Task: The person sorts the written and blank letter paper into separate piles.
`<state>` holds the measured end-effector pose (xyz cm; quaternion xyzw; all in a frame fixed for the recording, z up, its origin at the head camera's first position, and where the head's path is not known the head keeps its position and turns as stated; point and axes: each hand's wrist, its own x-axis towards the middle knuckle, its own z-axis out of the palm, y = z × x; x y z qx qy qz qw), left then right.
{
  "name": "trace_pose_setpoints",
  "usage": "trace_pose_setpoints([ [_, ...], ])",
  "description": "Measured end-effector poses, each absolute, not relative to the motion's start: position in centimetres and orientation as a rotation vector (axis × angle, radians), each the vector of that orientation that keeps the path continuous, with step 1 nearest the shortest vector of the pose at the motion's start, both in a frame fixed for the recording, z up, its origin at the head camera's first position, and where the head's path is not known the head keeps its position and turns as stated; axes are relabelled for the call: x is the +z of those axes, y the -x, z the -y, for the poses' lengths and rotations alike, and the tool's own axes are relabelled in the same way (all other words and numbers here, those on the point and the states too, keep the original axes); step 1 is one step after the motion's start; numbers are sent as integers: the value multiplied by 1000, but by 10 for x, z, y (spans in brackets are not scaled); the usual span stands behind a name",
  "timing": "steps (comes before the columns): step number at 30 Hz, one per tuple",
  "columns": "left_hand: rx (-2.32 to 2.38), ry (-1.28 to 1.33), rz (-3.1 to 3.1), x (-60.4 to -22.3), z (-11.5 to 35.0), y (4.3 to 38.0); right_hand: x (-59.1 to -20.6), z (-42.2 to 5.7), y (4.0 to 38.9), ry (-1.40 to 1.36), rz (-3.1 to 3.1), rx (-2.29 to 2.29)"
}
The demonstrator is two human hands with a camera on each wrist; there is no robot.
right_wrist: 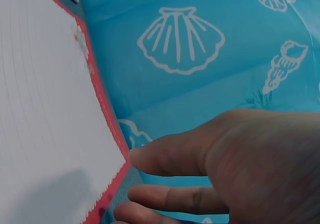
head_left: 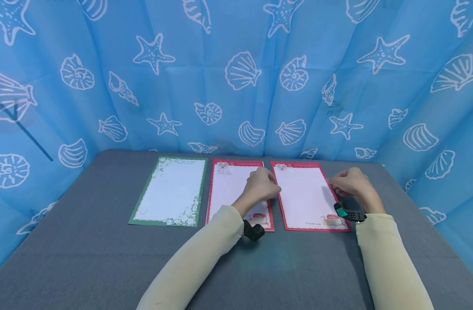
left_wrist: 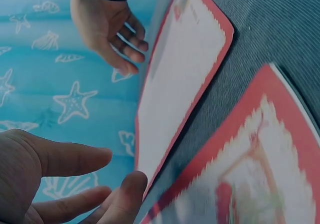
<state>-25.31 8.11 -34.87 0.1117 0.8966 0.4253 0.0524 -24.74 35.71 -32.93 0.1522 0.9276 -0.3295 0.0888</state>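
Note:
On the right lies a red-bordered sheet of letter paper (head_left: 304, 193) with faint lines and a small picture at its lower corner. My left hand (head_left: 261, 184) is over the gap between this sheet and a second red-bordered sheet (head_left: 230, 193), its fingertips by the right sheet's left edge. Its thumb and fingers stand apart with nothing between them in the left wrist view. At the right sheet's right edge is my right hand (head_left: 352, 183), fingers loosely bent. In the right wrist view, its thumb (right_wrist: 170, 156) overlaps the sheet's corner, apart from the fingers below.
A green-bordered sheet (head_left: 172, 189) lies to the left on the grey tablecloth (head_left: 104, 258). Behind the table hangs a blue curtain (head_left: 205, 90) with white shells and starfish. Each wrist carries a dark strap; the right one (head_left: 354, 214) has a green-lit part.

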Motion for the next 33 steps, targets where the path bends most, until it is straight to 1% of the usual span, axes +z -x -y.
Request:
trace_pose_setpoints([
  [4, 1305, -367, -2730, -348, -69, 252, -328, -351, 246, -442, -2781, -990],
  [15, 1385, -317, -2686, -351, -42, 254, -325, -337, 247, -406, -2758, -945],
  [33, 1350, -257, -2759, -352, 2, 250, -332, -303, 251, -177, -2878, -894],
])
